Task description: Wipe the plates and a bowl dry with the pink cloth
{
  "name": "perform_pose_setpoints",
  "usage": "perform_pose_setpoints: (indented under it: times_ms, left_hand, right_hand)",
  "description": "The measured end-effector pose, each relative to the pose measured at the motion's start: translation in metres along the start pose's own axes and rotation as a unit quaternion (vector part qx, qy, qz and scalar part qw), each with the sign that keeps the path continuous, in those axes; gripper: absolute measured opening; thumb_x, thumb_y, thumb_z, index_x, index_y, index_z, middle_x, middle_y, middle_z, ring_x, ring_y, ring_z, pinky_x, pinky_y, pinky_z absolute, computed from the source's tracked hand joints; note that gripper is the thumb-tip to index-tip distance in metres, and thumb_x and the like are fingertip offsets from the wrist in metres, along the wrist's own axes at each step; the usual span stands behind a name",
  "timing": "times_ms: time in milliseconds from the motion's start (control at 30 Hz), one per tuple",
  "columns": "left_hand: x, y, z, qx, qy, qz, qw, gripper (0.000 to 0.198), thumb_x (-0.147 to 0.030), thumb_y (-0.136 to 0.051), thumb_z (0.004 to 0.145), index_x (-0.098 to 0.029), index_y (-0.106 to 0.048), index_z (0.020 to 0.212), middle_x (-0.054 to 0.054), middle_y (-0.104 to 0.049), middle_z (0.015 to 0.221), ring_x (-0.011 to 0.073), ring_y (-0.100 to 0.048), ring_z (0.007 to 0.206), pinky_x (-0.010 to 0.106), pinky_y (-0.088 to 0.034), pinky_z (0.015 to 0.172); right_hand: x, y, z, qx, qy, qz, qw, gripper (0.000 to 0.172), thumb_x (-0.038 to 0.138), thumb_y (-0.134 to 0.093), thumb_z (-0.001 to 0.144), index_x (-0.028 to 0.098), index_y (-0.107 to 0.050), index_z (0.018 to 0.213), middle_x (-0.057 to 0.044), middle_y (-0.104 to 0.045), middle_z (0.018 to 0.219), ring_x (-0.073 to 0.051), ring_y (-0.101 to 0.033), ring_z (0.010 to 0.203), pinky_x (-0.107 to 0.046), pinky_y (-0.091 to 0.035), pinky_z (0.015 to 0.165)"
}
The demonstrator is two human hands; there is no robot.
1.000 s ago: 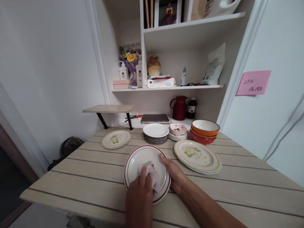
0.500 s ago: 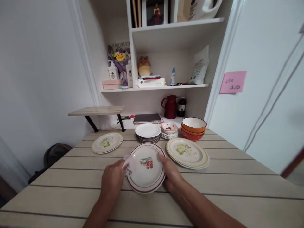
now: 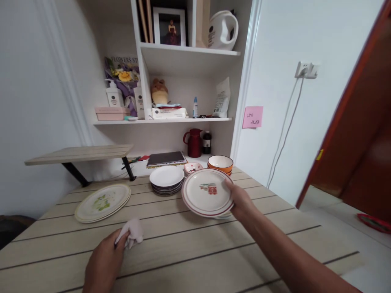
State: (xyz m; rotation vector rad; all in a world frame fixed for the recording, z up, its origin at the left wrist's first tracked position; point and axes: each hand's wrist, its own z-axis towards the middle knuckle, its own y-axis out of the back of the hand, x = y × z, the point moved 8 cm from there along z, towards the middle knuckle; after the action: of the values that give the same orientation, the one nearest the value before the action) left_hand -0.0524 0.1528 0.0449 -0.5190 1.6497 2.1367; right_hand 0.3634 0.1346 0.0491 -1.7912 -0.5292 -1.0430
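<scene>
My right hand [image 3: 243,198] grips the right rim of a white plate [image 3: 198,203] that has dark red rings and a red character print. The plate is over the right-hand plate stack, which it mostly hides; whether they touch I cannot tell. Pinched in my left hand [image 3: 106,252] is a crumpled pale cloth [image 3: 134,232], low over the near left part of the table and apart from the plate. A stack of yellow-rimmed floral plates [image 3: 88,207] lies to the left. Behind the held plate are stacked white dishes [image 3: 166,176] with dark undersides.
Orange bowls [image 3: 220,162] and a small pink-patterned bowl [image 3: 192,167] stand at the back of the slatted table [image 3: 171,260]. A raised wooden shelf [image 3: 81,153] occupies the back left. Farther back are a dark red jug [image 3: 194,143] and a dark notebook [image 3: 166,158].
My right hand has carried the plate right and away from me, over the right-hand stack. My left hand, with the cloth, has come off the plate and moved left. The view has turned right.
</scene>
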Motion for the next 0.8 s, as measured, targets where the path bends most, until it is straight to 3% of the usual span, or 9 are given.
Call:
perform_pose_setpoints:
  times_ms: [133,233,600,800]
  left_hand:
    - [-0.001,-0.003,0.002,0.000,-0.020,-0.026,0.999,0.036,-0.038,-0.039,0.083,-0.027,-0.072,0.093,0.001,-0.078,0.093,0.0233,-0.071,0.085,0.028,-0.050,0.073]
    - [0.002,-0.008,0.004,0.002,-0.030,-0.044,0.999,0.035,-0.038,-0.041,0.081,-0.028,-0.072,0.093,0.000,-0.078,0.095,0.0238,-0.070,0.089,0.028,-0.051,0.077]
    - [0.003,-0.021,0.005,0.027,-0.048,-0.074,0.996,0.039,-0.041,-0.041,0.077,-0.027,-0.073,0.096,0.000,-0.077,0.103,0.0268,-0.069,0.100,0.036,-0.052,0.090]
    - [-0.005,-0.026,0.001,0.042,-0.073,-0.061,0.995,0.051,-0.043,-0.038,0.077,-0.018,-0.073,0.103,0.008,-0.074,0.111,0.0272,-0.068,0.105,0.039,-0.051,0.097]
  right_hand:
    - [0.037,0.060,-0.001,-0.118,0.027,-0.042,0.992,0.032,0.022,-0.055,0.088,0.012,-0.059,0.118,-0.009,-0.075,0.080,-0.022,-0.071,0.070,-0.035,-0.060,0.067]
    - [0.049,0.083,-0.007,-0.154,0.032,-0.073,0.985,0.027,0.019,-0.057,0.086,0.014,-0.062,0.111,-0.010,-0.074,0.080,-0.023,-0.071,0.068,-0.035,-0.059,0.062]
    - [0.036,0.095,0.008,-0.162,0.003,-0.129,0.978,0.026,0.022,-0.057,0.084,0.014,-0.061,0.109,-0.011,-0.073,0.078,-0.024,-0.070,0.068,-0.038,-0.059,0.062]
    - [0.023,0.098,0.006,-0.160,-0.019,-0.184,0.970,0.030,0.028,-0.056,0.084,0.013,-0.058,0.110,-0.009,-0.071,0.073,-0.022,-0.067,0.057,-0.032,-0.054,0.047]
